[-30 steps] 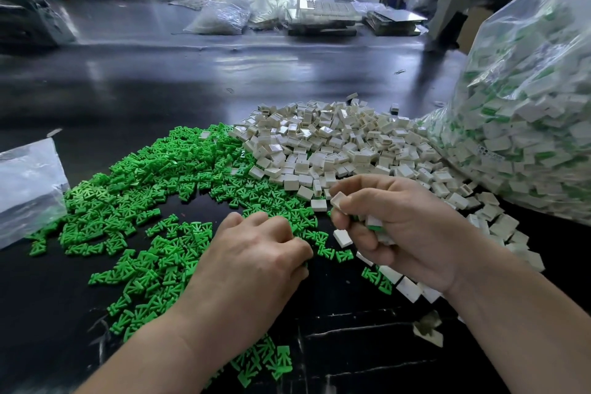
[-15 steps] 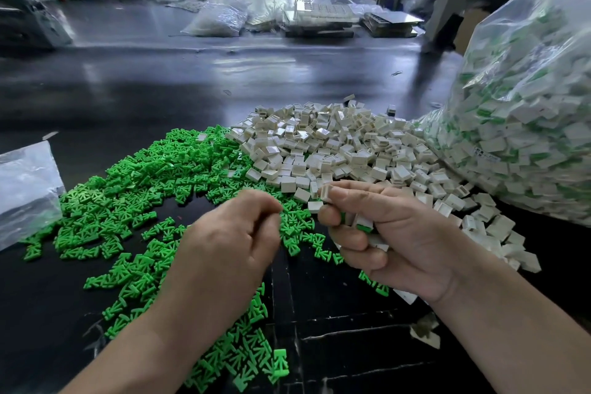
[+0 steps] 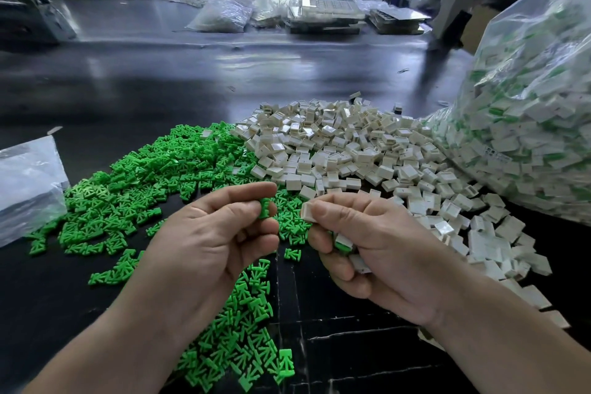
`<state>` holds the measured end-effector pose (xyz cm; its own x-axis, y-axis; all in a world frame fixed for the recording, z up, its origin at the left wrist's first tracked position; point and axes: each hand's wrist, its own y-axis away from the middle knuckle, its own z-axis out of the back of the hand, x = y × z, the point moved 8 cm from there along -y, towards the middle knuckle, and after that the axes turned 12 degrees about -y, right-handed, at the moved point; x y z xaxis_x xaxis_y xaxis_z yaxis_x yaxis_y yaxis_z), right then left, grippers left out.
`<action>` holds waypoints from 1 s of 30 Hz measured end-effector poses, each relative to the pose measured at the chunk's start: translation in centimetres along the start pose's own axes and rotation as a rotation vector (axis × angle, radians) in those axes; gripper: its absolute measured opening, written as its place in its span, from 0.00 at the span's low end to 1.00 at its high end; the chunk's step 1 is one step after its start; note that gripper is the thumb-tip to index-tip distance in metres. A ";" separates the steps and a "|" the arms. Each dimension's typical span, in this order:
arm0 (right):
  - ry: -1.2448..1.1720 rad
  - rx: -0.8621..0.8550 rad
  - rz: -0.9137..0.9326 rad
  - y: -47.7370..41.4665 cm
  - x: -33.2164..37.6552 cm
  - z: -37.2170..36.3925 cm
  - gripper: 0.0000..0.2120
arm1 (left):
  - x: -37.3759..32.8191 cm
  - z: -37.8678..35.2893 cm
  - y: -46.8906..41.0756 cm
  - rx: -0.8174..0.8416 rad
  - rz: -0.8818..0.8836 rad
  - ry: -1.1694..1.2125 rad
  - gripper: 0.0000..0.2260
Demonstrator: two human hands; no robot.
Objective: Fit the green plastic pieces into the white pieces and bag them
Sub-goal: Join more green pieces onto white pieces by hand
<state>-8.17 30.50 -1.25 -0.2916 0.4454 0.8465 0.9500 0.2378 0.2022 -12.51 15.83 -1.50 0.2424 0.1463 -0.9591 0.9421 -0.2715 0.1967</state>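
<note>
ok so left hand [image 3: 211, 240] grip pinches one green piece [image 3: 264, 208]; right hand [image 3: 377, 243] grip pinches a white piece [image 3: 307, 211], the two just apart above the counter [image 3: 160, 89]; guessing featherlight, stiff, kinda slick plastic, so hold the outer edges, mating ends free

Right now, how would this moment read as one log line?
left hand: pinches green piece | right hand: pinches white piece | state: apart, not yet fitted

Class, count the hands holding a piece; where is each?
2. The left hand, centre-left, pinches a green piece; the right hand, beside it, pinches a white piece; more pieces, some perhaps hidden, sit in its palm.
</note>
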 end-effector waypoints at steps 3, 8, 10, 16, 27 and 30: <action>0.009 -0.001 -0.001 0.0 -0.2 -0.2 0.06 | 0.3 -0.1 -0.1 0.015 0.039 0.090 0.10; 0.053 0.004 0.063 0.1 0.0 -0.6 0.06 | 0.3 -0.2 0.2 0.035 0.023 0.096 0.07; 0.102 0.004 0.120 0.2 0.3 -0.7 0.07 | 0.2 0.0 0.3 0.009 -0.018 0.028 0.05; 0.204 -0.027 0.187 0.3 0.6 -0.5 0.08 | -0.2 -0.1 0.8 -0.003 -0.134 -0.124 0.12; 0.272 -0.023 0.225 0.5 0.5 -0.8 0.08 | -0.6 -0.7 1.7 -0.018 -0.260 -0.261 0.12; 0.243 -0.020 0.231 0.6 0.6 -0.9 0.08 | -0.8 -1.0 1.8 0.033 -0.256 -0.186 0.13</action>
<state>-7.70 30.07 -0.18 -0.0355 0.2659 0.9634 0.9906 0.1369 -0.0013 -10.76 16.21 -0.20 -0.0511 0.0384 -0.9980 0.9582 -0.2799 -0.0598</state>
